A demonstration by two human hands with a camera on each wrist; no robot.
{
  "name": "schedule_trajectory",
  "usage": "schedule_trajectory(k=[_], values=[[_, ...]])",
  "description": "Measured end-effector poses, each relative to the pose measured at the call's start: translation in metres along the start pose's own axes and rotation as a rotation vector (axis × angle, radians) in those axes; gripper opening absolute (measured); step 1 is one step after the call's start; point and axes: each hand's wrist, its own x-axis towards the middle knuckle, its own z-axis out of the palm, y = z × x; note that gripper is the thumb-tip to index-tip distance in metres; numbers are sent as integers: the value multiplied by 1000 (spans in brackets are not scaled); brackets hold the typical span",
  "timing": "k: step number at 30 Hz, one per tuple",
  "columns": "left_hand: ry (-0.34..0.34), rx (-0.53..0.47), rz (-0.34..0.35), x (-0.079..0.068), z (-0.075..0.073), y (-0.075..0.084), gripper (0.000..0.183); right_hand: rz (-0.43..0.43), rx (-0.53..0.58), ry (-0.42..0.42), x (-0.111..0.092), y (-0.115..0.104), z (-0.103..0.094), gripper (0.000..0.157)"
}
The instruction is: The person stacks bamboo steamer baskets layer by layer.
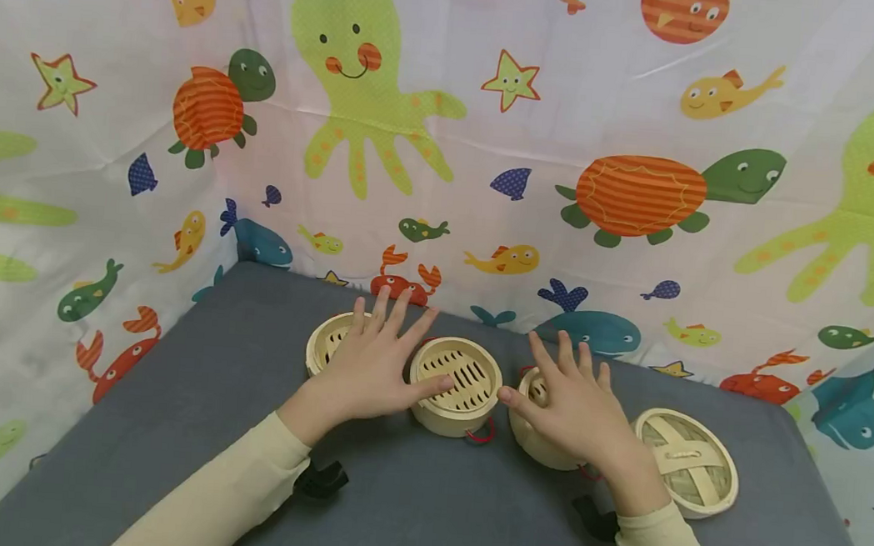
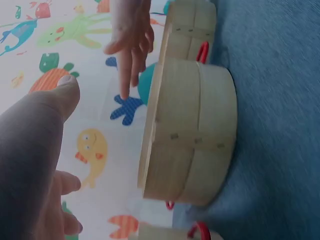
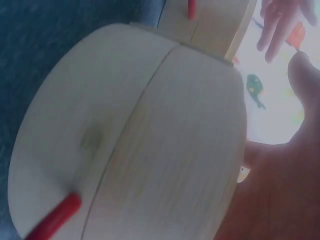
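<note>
Three round bamboo steamer baskets stand in a row on the grey table. My left hand (image 1: 373, 368), fingers spread, hovers above the gap between the left steamer basket (image 1: 320, 345) and the middle steamer basket (image 1: 452, 423). Over the right steamer basket (image 1: 539, 446) my right hand (image 1: 578, 401) is held with its fingers spread, hiding much of that basket. Neither hand holds anything. In the left wrist view, the left thumb (image 2: 67, 95) is apart from the middle basket's wall (image 2: 190, 135). Red loops stick out from the baskets' sides.
A woven bamboo lid (image 1: 688, 462) lies at the right, beside my right forearm. The grey table (image 1: 422, 514) ends at a white curtain (image 1: 470, 217) printed with sea animals, which hangs behind it and along both sides. Dark straps are at both wrists.
</note>
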Motion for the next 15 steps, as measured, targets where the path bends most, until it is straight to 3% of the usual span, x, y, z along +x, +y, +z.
schedule_trajectory(k=[8, 15], values=[[59, -71, -13, -17, -4, -26, 104, -60, 21, 6, 5, -18, 2, 106], [175, -233, -132, -33, -5, -50, 86, -95, 28, 17, 10, -33, 13, 116]])
